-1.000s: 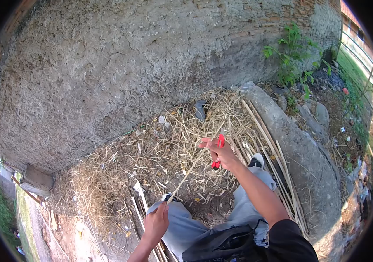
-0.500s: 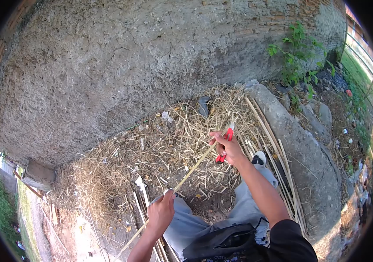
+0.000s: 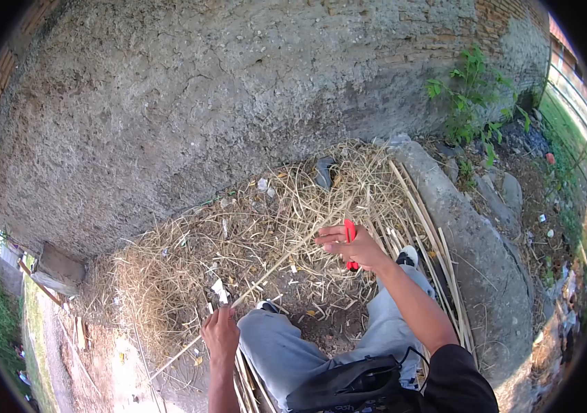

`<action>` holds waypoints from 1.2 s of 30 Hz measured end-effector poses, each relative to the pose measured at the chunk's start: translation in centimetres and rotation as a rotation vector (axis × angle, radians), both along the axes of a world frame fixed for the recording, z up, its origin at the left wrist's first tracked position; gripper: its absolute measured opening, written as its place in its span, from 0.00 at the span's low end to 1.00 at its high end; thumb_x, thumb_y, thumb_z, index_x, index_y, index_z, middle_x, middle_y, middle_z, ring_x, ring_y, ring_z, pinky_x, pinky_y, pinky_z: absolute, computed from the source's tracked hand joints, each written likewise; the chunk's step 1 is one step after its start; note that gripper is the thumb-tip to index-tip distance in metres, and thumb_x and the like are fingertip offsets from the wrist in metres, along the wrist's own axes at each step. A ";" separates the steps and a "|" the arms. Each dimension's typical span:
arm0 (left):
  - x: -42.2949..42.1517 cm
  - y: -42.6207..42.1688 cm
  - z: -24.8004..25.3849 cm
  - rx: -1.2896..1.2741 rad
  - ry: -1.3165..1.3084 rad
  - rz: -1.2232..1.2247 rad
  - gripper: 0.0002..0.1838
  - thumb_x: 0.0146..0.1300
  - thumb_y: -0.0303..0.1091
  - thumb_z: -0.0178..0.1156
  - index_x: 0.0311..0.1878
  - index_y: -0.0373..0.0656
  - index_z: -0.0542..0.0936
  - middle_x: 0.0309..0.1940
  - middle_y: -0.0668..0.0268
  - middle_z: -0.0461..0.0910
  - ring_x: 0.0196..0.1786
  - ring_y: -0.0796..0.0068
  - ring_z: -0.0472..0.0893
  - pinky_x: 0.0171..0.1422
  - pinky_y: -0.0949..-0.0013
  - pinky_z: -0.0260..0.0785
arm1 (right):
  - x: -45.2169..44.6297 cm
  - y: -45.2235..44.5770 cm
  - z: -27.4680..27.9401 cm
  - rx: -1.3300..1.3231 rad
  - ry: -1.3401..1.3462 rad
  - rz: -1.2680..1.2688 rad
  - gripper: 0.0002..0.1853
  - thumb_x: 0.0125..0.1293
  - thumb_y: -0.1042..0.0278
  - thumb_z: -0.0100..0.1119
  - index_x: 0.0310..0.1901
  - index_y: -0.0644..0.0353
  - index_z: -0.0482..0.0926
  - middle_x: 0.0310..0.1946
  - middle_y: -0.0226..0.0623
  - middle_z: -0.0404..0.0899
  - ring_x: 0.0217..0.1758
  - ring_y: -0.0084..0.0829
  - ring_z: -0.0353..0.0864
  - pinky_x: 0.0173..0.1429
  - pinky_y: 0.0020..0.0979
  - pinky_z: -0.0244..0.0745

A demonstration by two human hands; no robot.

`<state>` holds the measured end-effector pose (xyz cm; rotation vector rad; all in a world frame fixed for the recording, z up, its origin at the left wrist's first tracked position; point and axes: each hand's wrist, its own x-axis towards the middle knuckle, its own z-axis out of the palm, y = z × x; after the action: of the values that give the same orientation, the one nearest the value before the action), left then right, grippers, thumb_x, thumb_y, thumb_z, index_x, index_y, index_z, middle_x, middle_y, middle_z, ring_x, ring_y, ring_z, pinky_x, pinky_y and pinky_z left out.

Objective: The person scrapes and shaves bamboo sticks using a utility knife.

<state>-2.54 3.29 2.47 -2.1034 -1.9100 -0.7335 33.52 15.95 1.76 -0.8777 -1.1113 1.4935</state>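
A long, thin, pale strip, like split bamboo (image 3: 261,281), runs slantwise from the lower left up toward my right hand. My left hand (image 3: 221,335) is closed around it at the lower left, above the straw-like scraps. In my right hand (image 3: 356,249) is a red-handled tool (image 3: 350,230), gripped with red parts showing above and below the fingers; its blade cannot be made out now. The strip's upper end comes close to the right fingers, but whether they touch it I cannot tell.
Shavings and cut pieces (image 3: 162,289) cover the ground between my legs and the rough wall (image 3: 190,117). Long strips (image 3: 438,255) lie by my right shoe (image 3: 408,255), beside a stone ledge (image 3: 472,234). A green plant (image 3: 472,89) grows at the wall.
My left hand has moved left and down along with the strip. My right hand has lowered slightly and turned, so the tool's pale tip no longer shows.
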 end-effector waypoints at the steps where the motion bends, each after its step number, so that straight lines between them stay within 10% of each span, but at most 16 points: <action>1: -2.2 -0.3 -0.5 0.086 0.035 0.025 0.05 0.62 0.25 0.55 0.37 0.44 0.79 0.21 0.60 0.80 0.21 0.62 0.79 0.23 0.59 0.64 | 0.6 -0.2 0.2 0.016 -0.198 -0.063 0.18 0.61 0.70 0.68 0.52 0.62 0.80 0.39 0.40 0.86 0.31 0.19 0.82 0.32 0.21 0.71; 5: -10.3 -5.2 -1.8 -0.283 -0.079 0.489 0.09 0.70 0.32 0.53 0.44 0.37 0.78 0.18 0.53 0.76 0.20 0.56 0.76 0.24 0.53 0.61 | 8.4 -3.3 1.7 0.082 -0.599 -0.571 0.14 0.59 0.68 0.70 0.44 0.66 0.83 0.37 0.37 0.86 0.37 0.21 0.83 0.44 0.23 0.76; 11: -20.3 -14.5 -12.2 -0.194 -0.299 0.456 0.13 0.70 0.36 0.53 0.50 0.37 0.76 0.13 0.52 0.72 0.17 0.53 0.75 0.23 0.51 0.60 | 23.6 -12.0 -9.1 -0.179 -0.526 -1.093 0.12 0.63 0.69 0.65 0.43 0.69 0.82 0.31 0.36 0.85 0.33 0.22 0.82 0.41 0.23 0.73; 21: -27.0 -22.3 -27.3 -0.641 -0.473 0.807 0.24 0.68 0.48 0.56 0.62 0.48 0.69 0.53 0.43 0.75 0.55 0.51 0.74 0.62 0.58 0.61 | 27.6 -31.5 -24.6 -0.800 -0.332 -1.284 0.09 0.56 0.66 0.65 0.33 0.63 0.80 0.22 0.37 0.80 0.10 0.21 0.62 0.15 0.25 0.52; 24: -23.1 -23.1 -28.6 -0.272 -0.011 0.972 0.22 0.63 0.34 0.61 0.57 0.35 0.71 0.45 0.43 0.77 0.51 0.47 0.77 0.53 0.50 0.68 | 25.8 -34.4 -26.4 -0.865 -0.292 -1.253 0.07 0.56 0.68 0.62 0.34 0.62 0.81 0.21 0.35 0.79 0.10 0.21 0.62 0.14 0.25 0.53; 27: -21.1 -22.6 -29.9 -0.368 -0.312 0.754 0.27 0.56 0.33 0.64 0.58 0.35 0.71 0.52 0.44 0.74 0.57 0.48 0.73 0.60 0.49 0.64 | 24.1 -36.0 -27.9 -0.883 -0.316 -1.203 0.09 0.57 0.68 0.61 0.37 0.63 0.83 0.22 0.36 0.80 0.10 0.22 0.62 0.14 0.25 0.53; 33: -11.7 -26.0 -33.0 -0.536 -0.667 0.716 0.17 0.58 0.30 0.57 0.48 0.31 0.74 0.22 0.57 0.80 0.30 0.61 0.81 0.38 0.61 0.74 | 20.1 -40.5 -31.0 -0.916 -0.491 -1.114 0.10 0.54 0.70 0.63 0.34 0.67 0.83 0.23 0.39 0.81 0.14 0.26 0.71 0.19 0.27 0.65; 36: -6.7 -28.7 -33.8 -0.293 -1.522 0.651 0.13 0.57 0.16 0.59 0.45 0.33 0.71 0.25 0.56 0.79 0.24 0.67 0.81 0.22 0.66 0.76 | 17.3 -42.1 -31.2 -0.841 -0.514 -1.145 0.06 0.51 0.72 0.62 0.28 0.67 0.81 0.19 0.38 0.80 0.16 0.28 0.75 0.22 0.28 0.68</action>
<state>-9.21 -25.44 -31.30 -0.5747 -3.1618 -2.2788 50.86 -26.19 -29.40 -2.0961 -0.0731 0.6823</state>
